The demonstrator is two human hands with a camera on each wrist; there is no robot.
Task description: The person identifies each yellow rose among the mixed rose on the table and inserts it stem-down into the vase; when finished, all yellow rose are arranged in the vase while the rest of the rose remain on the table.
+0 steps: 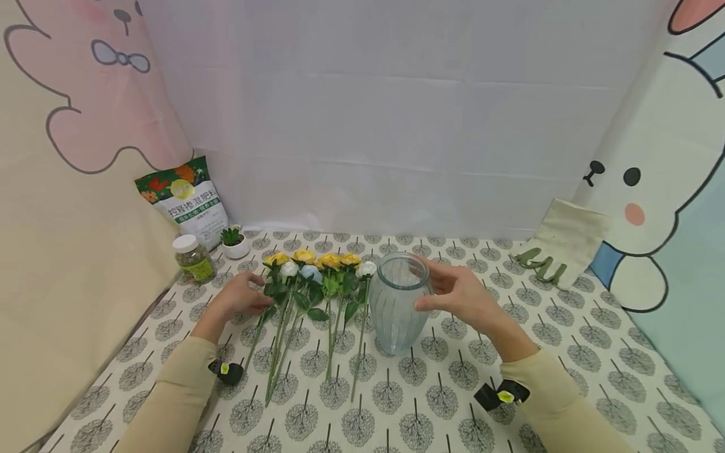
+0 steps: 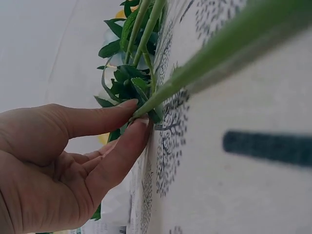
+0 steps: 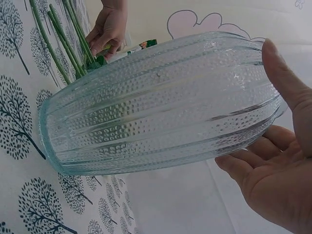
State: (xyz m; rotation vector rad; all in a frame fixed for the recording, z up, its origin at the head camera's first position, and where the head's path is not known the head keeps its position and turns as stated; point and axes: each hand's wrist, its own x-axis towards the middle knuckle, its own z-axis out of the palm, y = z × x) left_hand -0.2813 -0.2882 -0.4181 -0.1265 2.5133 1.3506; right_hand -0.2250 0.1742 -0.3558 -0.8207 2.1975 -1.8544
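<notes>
My left hand (image 1: 247, 294) is at the left end of a row of artificial flowers. In the left wrist view its thumb and forefinger pinch a green flower stem (image 2: 180, 80) just above the cloth. Yellow blooms (image 1: 328, 261), white blooms (image 1: 289, 269) and a pale blue bloom (image 1: 311, 272) lie at the far end of the row, stems towards me. My right hand (image 1: 461, 296) holds a clear bluish ribbed glass vase (image 1: 399, 314) near its rim, thumb on the near side, fingers behind. The vase (image 3: 161, 107) stands upright on the table, right of the flowers.
At the back left are a fertilizer bag (image 1: 195, 204), a lidded jar (image 1: 194, 259) and a small potted succulent (image 1: 233, 244). A pair of gloves (image 1: 566, 239) leans at the back right. A tree-print cloth (image 1: 416, 402) covers the table; curtains stand behind.
</notes>
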